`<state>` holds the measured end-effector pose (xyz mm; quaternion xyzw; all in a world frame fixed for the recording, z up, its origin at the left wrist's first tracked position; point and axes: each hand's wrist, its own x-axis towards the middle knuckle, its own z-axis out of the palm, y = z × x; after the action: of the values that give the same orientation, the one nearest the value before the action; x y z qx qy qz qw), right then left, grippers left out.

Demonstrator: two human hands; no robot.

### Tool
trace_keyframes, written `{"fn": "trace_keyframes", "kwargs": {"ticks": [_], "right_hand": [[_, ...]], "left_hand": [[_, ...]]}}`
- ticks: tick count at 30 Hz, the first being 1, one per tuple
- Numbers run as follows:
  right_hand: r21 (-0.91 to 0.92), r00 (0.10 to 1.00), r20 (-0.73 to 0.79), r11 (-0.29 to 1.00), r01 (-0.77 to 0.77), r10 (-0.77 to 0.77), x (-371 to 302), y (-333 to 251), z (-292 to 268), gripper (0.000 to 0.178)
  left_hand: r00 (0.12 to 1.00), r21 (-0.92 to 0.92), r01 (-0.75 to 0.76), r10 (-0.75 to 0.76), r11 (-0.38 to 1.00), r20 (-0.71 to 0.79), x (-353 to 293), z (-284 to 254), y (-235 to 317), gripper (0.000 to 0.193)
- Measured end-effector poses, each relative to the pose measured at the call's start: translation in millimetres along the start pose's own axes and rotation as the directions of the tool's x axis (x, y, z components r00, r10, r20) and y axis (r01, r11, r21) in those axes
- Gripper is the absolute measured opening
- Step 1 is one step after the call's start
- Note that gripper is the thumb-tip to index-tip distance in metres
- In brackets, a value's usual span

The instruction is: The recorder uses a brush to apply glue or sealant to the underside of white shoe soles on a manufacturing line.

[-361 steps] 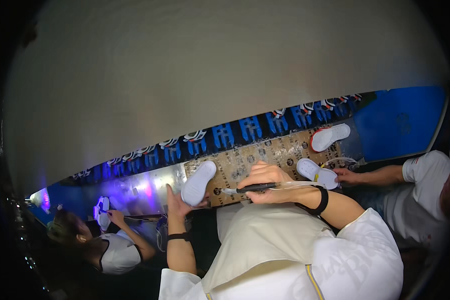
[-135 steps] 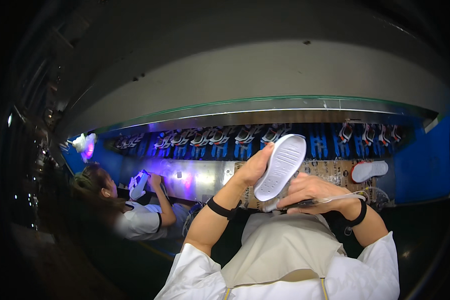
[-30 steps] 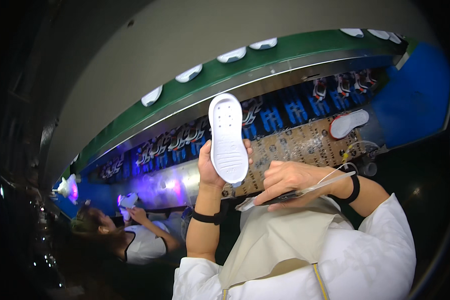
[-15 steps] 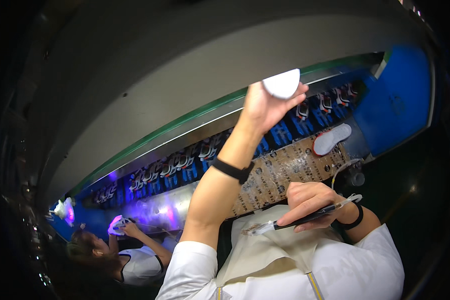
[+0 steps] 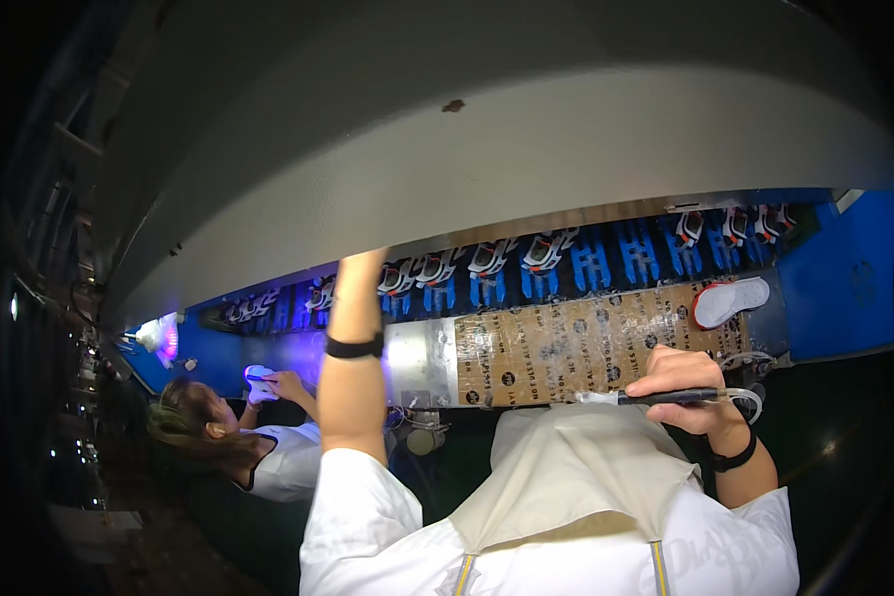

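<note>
My right hand point(image 5: 673, 385) is closed around the black handle of a brush point(image 5: 656, 396) with pale bristles pointing left. A clear tube runs from the back end of its handle. The brush is held in front of my apron, above the near edge of the bench. My left forearm point(image 5: 356, 298) reaches forward and up, a black band at the wrist. The grey overhead panel hides my left hand, so its fingers and anything in them cannot be seen. A white shoe sole with a red edge point(image 5: 732, 301) lies at the bench's right end.
Brown printed paper point(image 5: 526, 363) covers the bench. Behind it runs a row of blue holders point(image 5: 591, 260), several bearing white shoe parts point(image 5: 489, 260). The grey panel point(image 5: 526, 149) overhangs them. At left, a co-worker point(image 5: 268, 457) handles a white shoe part beside a purple-lit lamp point(image 5: 159, 338).
My left hand, which held up a white rounded piece, has moved left and out of sight behind the panel. My right hand still grips the brush. The view has shifted.
</note>
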<state>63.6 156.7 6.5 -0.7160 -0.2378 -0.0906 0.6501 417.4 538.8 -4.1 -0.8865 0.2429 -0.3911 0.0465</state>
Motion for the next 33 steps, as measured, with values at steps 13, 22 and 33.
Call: {"fn": "trace_keyframes", "kwargs": {"ticks": [13,22,33], "right_hand": [[-0.045,0.99,0.046,0.991,-0.129,0.132,24.2,22.1,19.6,0.033],[-0.046,0.981,0.133,0.99,-0.134,0.139,40.7,15.2,41.3,0.035],[-0.051,0.97,0.051,0.971,-0.235,0.238,19.2,22.2,38.1,0.034]], "left_hand": [[0.657,0.262,0.439,-0.506,0.86,0.559,-29.2,64.7,-162.1,0.035],[0.674,0.251,0.365,-0.441,0.896,0.593,-16.6,76.1,-151.2,0.035],[0.872,0.041,0.445,-0.444,0.894,0.207,-35.8,46.5,-169.2,0.035]]}}
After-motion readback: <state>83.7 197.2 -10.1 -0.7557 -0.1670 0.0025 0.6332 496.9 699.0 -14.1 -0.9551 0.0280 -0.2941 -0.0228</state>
